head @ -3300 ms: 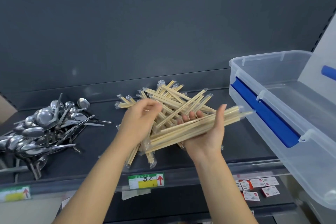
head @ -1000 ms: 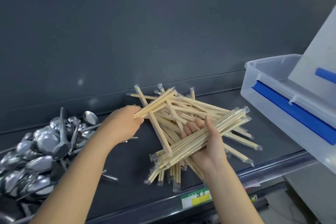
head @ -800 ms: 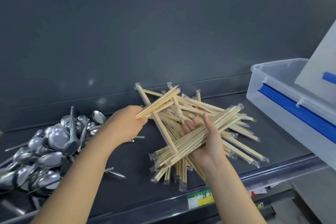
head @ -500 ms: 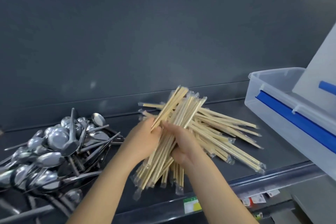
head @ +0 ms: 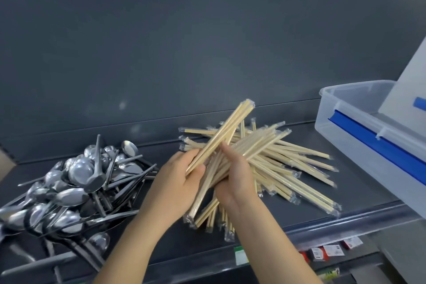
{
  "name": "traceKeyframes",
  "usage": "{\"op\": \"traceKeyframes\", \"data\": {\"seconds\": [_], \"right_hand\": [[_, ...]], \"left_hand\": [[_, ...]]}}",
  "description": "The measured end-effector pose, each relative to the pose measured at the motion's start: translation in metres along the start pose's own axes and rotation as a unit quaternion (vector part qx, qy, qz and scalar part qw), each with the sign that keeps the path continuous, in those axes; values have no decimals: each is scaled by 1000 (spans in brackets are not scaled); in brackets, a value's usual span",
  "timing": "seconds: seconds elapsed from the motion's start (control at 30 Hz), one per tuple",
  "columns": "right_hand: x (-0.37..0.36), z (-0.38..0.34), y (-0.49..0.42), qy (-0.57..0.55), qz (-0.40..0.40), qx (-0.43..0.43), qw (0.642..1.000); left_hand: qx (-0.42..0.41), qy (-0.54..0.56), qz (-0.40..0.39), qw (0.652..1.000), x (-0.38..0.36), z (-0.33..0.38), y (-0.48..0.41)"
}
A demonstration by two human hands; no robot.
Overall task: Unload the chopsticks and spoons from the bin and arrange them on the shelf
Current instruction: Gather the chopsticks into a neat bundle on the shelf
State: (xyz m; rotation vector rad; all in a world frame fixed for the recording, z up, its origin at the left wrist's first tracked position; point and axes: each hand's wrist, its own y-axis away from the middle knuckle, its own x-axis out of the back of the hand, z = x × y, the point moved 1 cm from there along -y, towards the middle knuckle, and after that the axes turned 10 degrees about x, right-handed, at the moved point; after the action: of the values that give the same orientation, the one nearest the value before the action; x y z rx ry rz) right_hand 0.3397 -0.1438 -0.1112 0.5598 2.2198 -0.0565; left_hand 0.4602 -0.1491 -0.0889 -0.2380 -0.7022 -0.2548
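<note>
Wrapped wooden chopsticks [head: 292, 166] lie in a loose pile on the dark grey shelf [head: 359, 193]. My left hand [head: 177, 182] grips a few wrapped chopsticks [head: 230, 127] that point up and to the right. My right hand [head: 235, 180] holds a thicker bundle of chopsticks [head: 260, 143] across its palm, just above the pile. The two hands touch at the thumbs. A heap of steel spoons [head: 76, 184] lies on the shelf to the left. The clear plastic bin [head: 350, 131] with blue clips sits at the right end of the shelf.
The shelf's grey back panel [head: 207, 53] rises behind everything. A raised front lip [head: 322, 226] with a green price label [head: 241, 258] runs along the shelf edge. Small red and white packets [head: 332, 250] sit on the shelf below. The bin's lid [head: 405, 90] leans at the right.
My left hand has lifted a few chopsticks out of the gathered bundle and tilted them up to the right. My right hand keeps the rest, fanned more to the right.
</note>
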Motion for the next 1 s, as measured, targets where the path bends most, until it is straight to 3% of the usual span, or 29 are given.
{"op": "traceKeyframes", "data": {"seconds": [0.17,0.23,0.3,0.37,0.47,0.5,0.6,0.73,0.9,1.0], "right_hand": [[8,-16,17,-94,24,18,995],[15,-22,16,-105,72,15,992],[21,-32,16,-142,111,21,983],[26,-45,17,-193,126,36,972],[32,-57,18,-241,150,51,958],[35,-59,19,-247,160,54,954],[45,-69,20,-269,189,74,941],[48,-78,19,-285,198,92,934],[37,-48,26,-242,191,59,950],[37,-49,28,-239,195,60,949]], "left_hand": [[-132,-73,-22,988,-17,-2,6],[-189,-115,33,975,-20,-5,7],[-191,-93,101,972,-20,-8,7],[-141,-4,135,981,-20,-9,9],[13,249,62,966,-24,0,13],[40,283,45,957,-24,0,13],[57,323,56,943,-15,-7,10],[96,478,25,873,-23,-5,10],[162,561,10,812,-49,29,12],[141,567,50,810,-48,27,5]]}}
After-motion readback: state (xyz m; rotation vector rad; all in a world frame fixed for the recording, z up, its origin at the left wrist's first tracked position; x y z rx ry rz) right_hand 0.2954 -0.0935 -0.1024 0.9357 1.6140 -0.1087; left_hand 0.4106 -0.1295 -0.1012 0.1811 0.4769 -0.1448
